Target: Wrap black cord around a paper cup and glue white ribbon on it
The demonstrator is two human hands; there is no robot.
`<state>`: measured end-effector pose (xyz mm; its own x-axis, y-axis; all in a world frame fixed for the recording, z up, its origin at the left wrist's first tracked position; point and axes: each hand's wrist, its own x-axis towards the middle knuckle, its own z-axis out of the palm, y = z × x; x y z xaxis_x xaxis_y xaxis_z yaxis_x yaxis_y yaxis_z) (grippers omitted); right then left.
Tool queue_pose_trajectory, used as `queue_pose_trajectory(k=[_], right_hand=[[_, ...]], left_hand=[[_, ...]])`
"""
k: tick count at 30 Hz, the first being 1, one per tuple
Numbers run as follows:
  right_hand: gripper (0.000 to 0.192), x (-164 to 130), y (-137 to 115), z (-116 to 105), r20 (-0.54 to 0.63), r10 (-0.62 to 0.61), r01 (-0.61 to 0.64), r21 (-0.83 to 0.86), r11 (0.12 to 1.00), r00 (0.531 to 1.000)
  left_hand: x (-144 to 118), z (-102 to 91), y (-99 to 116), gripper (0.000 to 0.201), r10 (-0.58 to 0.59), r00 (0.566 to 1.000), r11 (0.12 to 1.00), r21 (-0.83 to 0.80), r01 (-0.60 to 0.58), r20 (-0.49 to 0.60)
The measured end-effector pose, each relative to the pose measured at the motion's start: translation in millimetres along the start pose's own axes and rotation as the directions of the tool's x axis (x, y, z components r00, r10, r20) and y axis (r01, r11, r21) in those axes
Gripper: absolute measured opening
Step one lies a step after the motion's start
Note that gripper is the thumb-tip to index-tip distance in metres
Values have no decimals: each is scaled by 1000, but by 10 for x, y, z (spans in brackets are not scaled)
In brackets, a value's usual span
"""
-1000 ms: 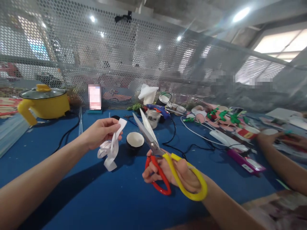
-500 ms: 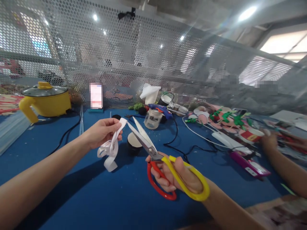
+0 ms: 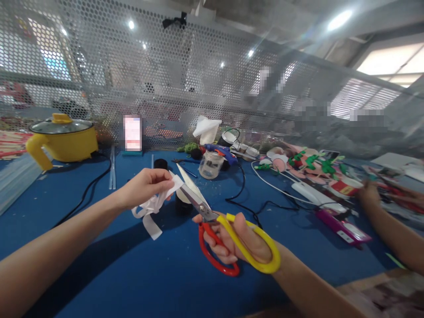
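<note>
The left hand [image 3: 145,187] pinches a white ribbon strip [image 3: 153,205] above the blue worktop [image 3: 132,274]; the right hand [image 3: 238,243] grips red-and-yellow scissors [image 3: 225,238], blades meeting the strip's end.

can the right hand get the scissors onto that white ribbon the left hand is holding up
Probably yes. The right hand holds the scissors with blade tips right at the end of the white ribbon pinched in the left hand. Nothing lies between them above the blue table.
</note>
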<state>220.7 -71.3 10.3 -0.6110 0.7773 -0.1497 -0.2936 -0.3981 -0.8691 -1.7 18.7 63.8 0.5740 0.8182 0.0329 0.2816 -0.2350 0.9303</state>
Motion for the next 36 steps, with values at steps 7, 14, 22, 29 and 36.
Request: queue_pose_trajectory(k=[7,14,22,29,36], right_hand=[[71,61,8,89,6,-15,14,64,998,1000],[65,70,-16,212,-49,-7,9,42,999,999],[60,59,-23,222,-133,-5,0,-39,999,991],[50,-81,-181,217,-460,-152,-61,-417,907,875],[22,-33,-124,-1,-625,-358,-589,-778,217,694]], left_hand=[[-1,-8,-21,17,62,998,997,45,-63,4],[-12,-6,7,17,97,995,993,69,-97,-6],[-36,-44,33,17,112,994,986,128,-111,4],[-40,-48,24,16,80,997,988,130,-80,4],[-47,-71,75,19,80,997,980,184,-81,13]])
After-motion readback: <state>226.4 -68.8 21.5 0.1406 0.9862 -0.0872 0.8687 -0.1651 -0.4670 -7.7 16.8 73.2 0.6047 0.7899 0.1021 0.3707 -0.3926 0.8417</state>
